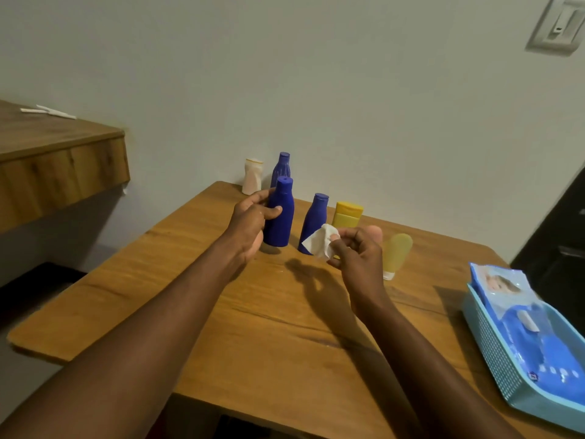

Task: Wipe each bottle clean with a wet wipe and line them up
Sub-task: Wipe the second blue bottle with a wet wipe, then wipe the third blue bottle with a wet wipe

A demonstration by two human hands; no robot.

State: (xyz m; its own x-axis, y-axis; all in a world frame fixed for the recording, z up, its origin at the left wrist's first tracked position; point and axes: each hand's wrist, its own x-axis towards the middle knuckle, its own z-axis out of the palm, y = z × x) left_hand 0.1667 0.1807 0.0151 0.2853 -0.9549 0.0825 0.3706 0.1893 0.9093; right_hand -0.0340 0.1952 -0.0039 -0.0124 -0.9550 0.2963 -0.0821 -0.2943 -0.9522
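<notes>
Both forearms extended over the wooden table (253, 327). Left hand (251, 224) wrapped around the side of a smooth blue bottle (280, 217), thumb across the front. That bottle is upright with its base at the table top; can't tell if it's resting. Right hand (357, 258) raised just right of it, fingertips pinching a crumpled white wet wipe (319, 243). Wipe is clear of the held bottle.

Behind the hands: second smooth blue bottle (316, 213) and a squat yellow bottle (346, 215). By the wall, a ribbed blue bottle (281, 167) and a white pinched-waist bottle (252, 176). Translucent yellow tube (398, 253) stands on its white cap.

At the right edge, a light-blue perforated plastic basket (493, 353) holds a glossy blue wipes pack (522, 324).
</notes>
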